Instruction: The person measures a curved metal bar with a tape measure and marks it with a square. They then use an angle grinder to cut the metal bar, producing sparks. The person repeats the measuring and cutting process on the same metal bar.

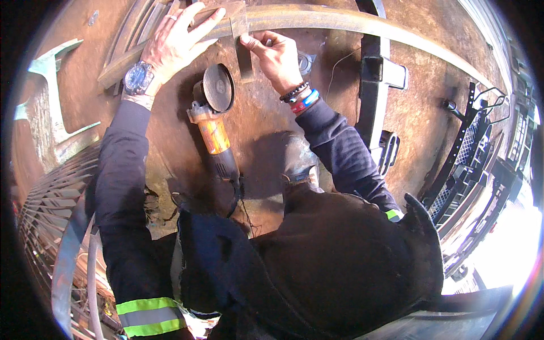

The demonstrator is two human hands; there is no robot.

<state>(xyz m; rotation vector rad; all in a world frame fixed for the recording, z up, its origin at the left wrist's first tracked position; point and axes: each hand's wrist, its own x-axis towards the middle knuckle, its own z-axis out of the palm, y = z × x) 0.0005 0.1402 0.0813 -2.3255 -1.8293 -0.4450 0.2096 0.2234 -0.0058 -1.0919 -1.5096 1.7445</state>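
A long rusty metal bar (317, 20) runs across the far side of the floor. Over its left part lies my left hand (180, 41), fingers stretched and spread. Crossing the bar just right of those fingers is a flat metal strip (243, 56), its near end sticking out towards me. Thumb and forefinger of my right hand (276, 55) pinch the strip's right edge. Below and between the hands, an angle grinder (214, 136) with an orange and black body rests on the floor, its round disc (219, 88) facing up and to the right; neither hand touches it.
More metal bars (135, 34) lie at the far left, beyond a rusty steel beam (42, 107). A dark metal frame (371, 85) stands right of my right hand. Black mesh-panelled metal parts (462, 153) line the right side. My shoe (300, 158) is near the grinder.
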